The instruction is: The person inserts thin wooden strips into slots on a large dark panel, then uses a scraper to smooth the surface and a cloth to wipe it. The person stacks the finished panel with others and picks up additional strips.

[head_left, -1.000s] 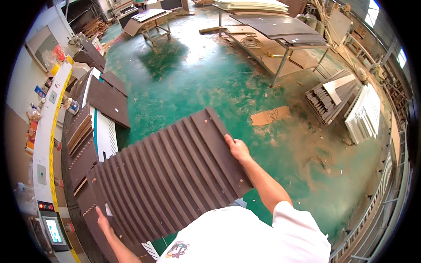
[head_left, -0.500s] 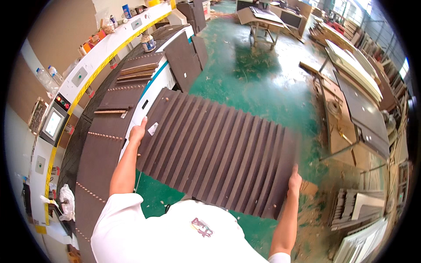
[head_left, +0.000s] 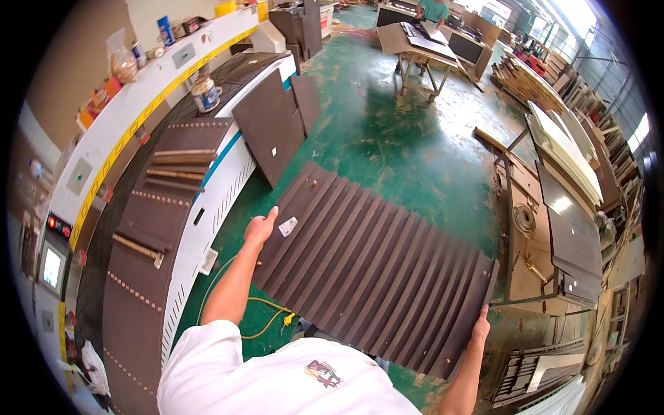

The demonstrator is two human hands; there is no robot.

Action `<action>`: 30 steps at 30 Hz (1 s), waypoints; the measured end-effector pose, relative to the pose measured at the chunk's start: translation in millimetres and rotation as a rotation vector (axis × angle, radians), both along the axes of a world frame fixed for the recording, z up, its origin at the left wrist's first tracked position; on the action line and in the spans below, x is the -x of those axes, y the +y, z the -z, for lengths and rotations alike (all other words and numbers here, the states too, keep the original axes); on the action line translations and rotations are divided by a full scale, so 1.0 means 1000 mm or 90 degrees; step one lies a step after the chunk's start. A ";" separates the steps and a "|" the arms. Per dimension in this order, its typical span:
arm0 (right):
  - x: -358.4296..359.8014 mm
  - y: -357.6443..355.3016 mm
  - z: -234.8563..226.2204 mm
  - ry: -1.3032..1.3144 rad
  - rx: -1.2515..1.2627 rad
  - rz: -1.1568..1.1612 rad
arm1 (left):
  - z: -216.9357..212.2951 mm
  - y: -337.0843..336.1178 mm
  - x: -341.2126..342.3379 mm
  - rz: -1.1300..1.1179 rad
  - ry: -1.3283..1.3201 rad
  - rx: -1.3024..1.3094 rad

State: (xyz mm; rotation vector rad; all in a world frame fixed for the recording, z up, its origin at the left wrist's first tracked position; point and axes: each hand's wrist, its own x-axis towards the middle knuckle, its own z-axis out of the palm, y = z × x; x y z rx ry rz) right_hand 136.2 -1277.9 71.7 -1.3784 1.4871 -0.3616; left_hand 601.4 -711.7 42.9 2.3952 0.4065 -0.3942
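A wide dark brown slatted panel (head_left: 366,259), ribbed from side to side, is held up over the green floor in front of my body. My left hand (head_left: 261,227) is closed on its left edge, thumb up beside a white sticker (head_left: 288,226) on the panel. At the opposite edge, my right hand (head_left: 480,328) grips low on the right end. Small wooden dowels (head_left: 315,183) stick out near the panel's corners. The fingers of both hands are partly hidden behind the edges.
To the left runs a long machine bed carrying dark boards (head_left: 135,280) with dowel rows, under a white beam (head_left: 155,66). A yellow cord (head_left: 259,300) lies on the floor. A cart (head_left: 415,52) and a person (head_left: 434,10) are ahead; a loaded bench (head_left: 568,221) stands right.
The panel and both my hands have shifted right, away from the machine bed. The view has turned a little, and a person now shows at the far cart.
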 end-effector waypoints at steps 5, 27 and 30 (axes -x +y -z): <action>-0.062 -0.030 -0.005 0.019 -0.027 0.029 | 0.003 -0.049 -0.080 0.010 0.021 -0.031; -0.344 -0.310 0.046 0.112 0.064 0.005 | 0.000 -0.343 -0.400 0.041 -0.011 0.227; -0.339 -0.320 0.046 0.119 0.045 0.075 | 0.001 -0.426 -0.450 0.101 -0.024 0.181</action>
